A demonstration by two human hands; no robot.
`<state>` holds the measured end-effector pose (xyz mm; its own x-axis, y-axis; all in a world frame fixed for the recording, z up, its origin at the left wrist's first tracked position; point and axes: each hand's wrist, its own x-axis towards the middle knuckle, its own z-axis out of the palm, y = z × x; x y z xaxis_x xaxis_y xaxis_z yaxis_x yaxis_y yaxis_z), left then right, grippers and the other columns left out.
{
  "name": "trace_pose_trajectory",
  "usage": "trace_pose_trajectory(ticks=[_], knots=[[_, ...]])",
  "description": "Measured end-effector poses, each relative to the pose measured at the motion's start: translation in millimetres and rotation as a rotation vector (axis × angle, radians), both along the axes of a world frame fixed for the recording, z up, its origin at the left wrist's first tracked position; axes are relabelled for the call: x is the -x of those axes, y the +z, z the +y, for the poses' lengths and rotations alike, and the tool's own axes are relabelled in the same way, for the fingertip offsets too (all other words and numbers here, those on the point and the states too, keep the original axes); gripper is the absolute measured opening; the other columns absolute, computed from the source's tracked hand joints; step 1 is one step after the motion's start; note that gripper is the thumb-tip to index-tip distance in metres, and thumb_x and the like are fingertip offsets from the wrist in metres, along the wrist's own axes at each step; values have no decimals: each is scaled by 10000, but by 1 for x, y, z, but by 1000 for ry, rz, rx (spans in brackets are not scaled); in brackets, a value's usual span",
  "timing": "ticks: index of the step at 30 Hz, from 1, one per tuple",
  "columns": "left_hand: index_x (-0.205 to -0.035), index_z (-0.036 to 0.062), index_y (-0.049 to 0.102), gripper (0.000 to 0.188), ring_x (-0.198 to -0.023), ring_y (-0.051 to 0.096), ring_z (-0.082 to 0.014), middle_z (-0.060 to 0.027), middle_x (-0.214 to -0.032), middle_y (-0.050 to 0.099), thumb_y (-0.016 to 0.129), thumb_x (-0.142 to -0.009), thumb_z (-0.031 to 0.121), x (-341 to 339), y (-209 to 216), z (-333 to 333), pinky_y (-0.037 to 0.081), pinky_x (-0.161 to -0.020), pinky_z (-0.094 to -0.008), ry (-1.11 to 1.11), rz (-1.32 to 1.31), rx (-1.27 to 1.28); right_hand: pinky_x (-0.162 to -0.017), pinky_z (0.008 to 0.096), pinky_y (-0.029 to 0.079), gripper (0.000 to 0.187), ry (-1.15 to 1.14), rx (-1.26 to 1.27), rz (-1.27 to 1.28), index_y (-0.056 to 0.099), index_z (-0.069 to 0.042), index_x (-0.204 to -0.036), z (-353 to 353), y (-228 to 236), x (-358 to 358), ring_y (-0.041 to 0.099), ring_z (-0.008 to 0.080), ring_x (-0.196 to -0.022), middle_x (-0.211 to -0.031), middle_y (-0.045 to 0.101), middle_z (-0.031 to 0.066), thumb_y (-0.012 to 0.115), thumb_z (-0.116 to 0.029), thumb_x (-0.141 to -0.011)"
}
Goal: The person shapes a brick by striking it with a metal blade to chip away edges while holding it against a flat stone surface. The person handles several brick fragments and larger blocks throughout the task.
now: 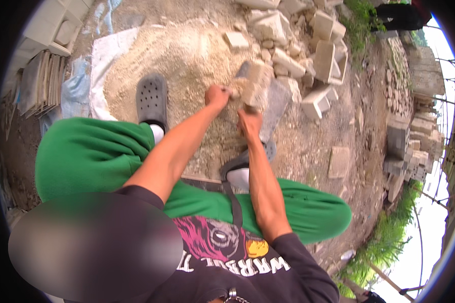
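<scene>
I crouch over a sandy patch, with green trousers and dark clogs in view below me. Both arms reach forward to a pale, rough concrete block [258, 82] that is tilted and slightly blurred. My left hand [218, 95] grips its left edge. My right hand [249, 121] holds it from the near, lower side. Beneath the block lies a longer grey slab [277, 108], running from my right foot [247, 164] toward the rubble. My left foot [152, 98] stands on the sand.
A pile of sand [182, 50] on a white sheet [103, 60] lies ahead. Broken and hollow concrete blocks [328, 55] are heaped at the upper right, a flat block [338, 161] at right, stacked slabs [40, 83] at left. Stone walls and grass edge the right.
</scene>
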<state>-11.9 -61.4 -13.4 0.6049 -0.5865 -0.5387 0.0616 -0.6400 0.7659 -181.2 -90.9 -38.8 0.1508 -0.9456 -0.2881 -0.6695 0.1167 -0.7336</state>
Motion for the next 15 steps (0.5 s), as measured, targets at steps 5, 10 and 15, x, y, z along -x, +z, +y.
trace_pose_trajectory(ticks=[5, 10, 15], knots=[[-969, 124, 805, 229, -790, 731, -225, -104, -869, 765, 782, -805, 283, -4, -7, 18, 557, -761, -355, 31, -53, -47, -471, 331, 489, 297, -72, -225, -46, 684, 37, -817, 4, 48, -7, 613, 181, -475, -599, 635, 83, 744, -252, -787], [-1051, 134, 779, 279, -853, 728, -249, -95, -934, 763, 760, -823, 294, -2, -19, 21, 556, -786, -371, -12, -118, -7, -512, 362, 497, 281, 26, -93, -93, 676, 22, -789, -14, 93, -30, 640, 180, -512, -597, 645, 87, 741, -249, -754], [-1061, 139, 764, 263, -947, 692, -286, -108, -1048, 717, 702, -863, 301, -1, -23, 34, 536, -840, -406, -83, -259, 46, -527, 369, 475, 241, 85, 88, -139, 670, 36, -753, -28, 138, -58, 623, 192, -537, -600, 641, 110, 719, -199, -745]])
